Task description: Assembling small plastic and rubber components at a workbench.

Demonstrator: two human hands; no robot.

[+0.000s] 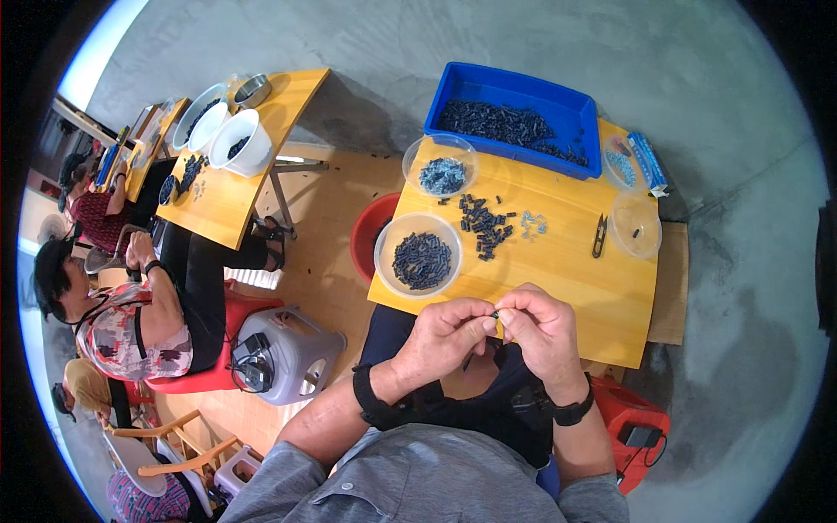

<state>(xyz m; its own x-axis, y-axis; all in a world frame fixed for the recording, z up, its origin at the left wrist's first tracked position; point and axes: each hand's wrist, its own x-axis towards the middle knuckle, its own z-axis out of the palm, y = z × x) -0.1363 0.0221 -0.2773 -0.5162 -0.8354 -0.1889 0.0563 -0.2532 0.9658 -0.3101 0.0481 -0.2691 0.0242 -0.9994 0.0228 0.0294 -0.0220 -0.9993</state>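
My left hand (446, 336) and my right hand (542, 329) meet in front of the table's near edge, fingertips pinched together. Between them is a small dark piece (495, 315), mostly covered by the fingers; its exact kind is too small to tell. Just beyond my left hand stands a clear round tub (382, 267) of short black cylindrical pieces. A loose pile of similar black pieces (485, 228) lies on the yellow table (558, 296), beside a few small pale blue-grey bits (533, 224).
Along the table's far side sits a blue tray (514, 80) of black pieces. A clear bowl (475, 157) holds bluish pieces. Black thread snips (600, 236) lie near a clear tub (641, 248) at right. A red bucket (362, 240) stands left; other people sit at tables there.
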